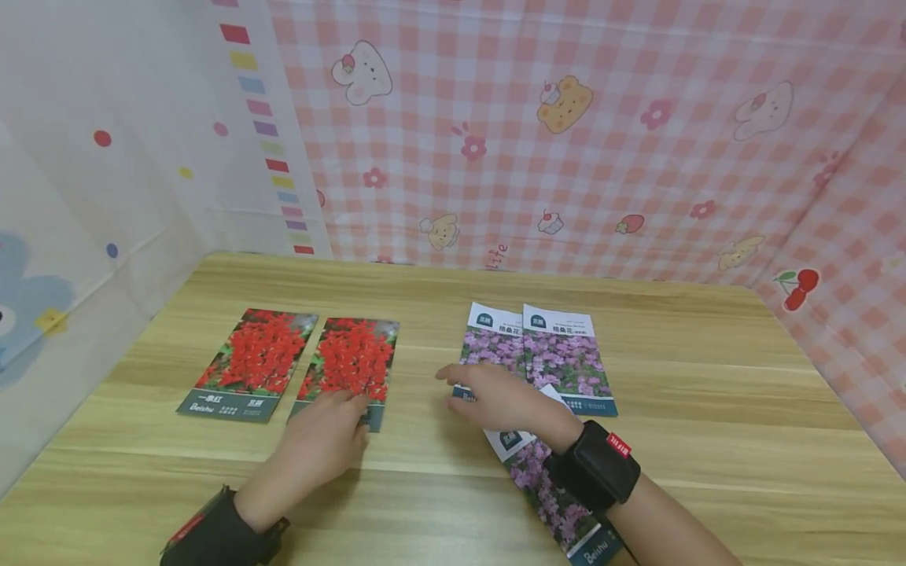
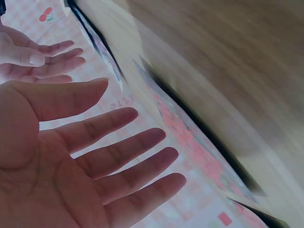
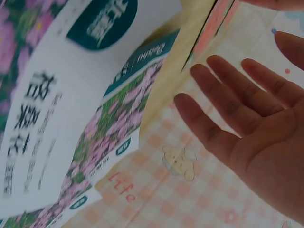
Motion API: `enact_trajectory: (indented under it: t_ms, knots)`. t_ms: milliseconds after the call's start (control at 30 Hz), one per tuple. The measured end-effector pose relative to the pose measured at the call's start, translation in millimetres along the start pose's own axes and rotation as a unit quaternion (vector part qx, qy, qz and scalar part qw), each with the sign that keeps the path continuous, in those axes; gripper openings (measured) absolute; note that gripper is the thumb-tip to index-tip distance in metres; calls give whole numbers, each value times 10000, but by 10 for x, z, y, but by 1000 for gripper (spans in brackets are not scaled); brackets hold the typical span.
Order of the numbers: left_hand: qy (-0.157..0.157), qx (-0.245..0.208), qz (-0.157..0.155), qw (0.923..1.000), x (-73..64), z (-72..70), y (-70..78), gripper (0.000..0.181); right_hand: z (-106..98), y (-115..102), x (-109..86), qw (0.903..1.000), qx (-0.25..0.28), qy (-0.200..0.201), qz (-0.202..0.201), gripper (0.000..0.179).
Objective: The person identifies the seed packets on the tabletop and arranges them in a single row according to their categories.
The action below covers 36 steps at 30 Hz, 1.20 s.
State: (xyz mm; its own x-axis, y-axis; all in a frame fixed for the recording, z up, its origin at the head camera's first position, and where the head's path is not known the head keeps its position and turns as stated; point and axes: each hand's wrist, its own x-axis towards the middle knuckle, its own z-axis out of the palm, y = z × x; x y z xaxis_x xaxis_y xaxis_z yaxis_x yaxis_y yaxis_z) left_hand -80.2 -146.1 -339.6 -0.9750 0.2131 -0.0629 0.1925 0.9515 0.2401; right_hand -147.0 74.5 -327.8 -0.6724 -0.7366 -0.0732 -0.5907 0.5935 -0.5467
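Observation:
Two seed packets with red flowers lie side by side on the left of the table, the outer one (image 1: 258, 358) and the inner one (image 1: 354, 358). My left hand (image 1: 322, 440) overlaps the inner packet's lower end in the head view; its fingers (image 2: 123, 159) are spread and nearly straight, holding nothing. Two purple-flower packets lie at the right, the farther-right one (image 1: 569, 362) partly over its neighbour (image 1: 488, 346). A third purple-flower packet (image 1: 531, 472) lies nearer me at a slant, partly hidden under my right wrist. Above these, my right hand (image 1: 495, 397) has extended fingers and an empty palm.
The wood-grain table (image 1: 425, 503) ends at a pink checked cloth (image 1: 510, 181) behind and on the right. A white cloth with coloured dots (image 1: 141, 181) hangs on the left. Each wrist wears a black strap, the right one (image 1: 598, 468) close over the slanted packet.

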Motion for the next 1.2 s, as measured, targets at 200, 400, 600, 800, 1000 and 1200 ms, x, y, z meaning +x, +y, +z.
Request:
enact_trajectory:
  t_ms: [200,400,600,800,1000,1200]
  knots:
    - [83,-26,177,9998,81,4,114,33,-96,73,-68,9988,-69,63,481,39]
    - [168,-251,279,9992,210,37,216,29,-143,171,-130,9961,-305,73,827,38]
    - [44,-719,332,9968,345,71,313,30,-179,284,-174,9910,-166,198,1310,38]
    - [-304,-1720,244,9843,466,96,360,30,-220,360,-225,9883,-203,352,1472,36]
    - [-403,-2095,195,9768,552,134,377,27,-245,411,-284,9859,-228,440,1596,37]
    - [-571,-2480,382,9663,558,173,434,26,-285,452,-368,9839,-233,426,1718,36]
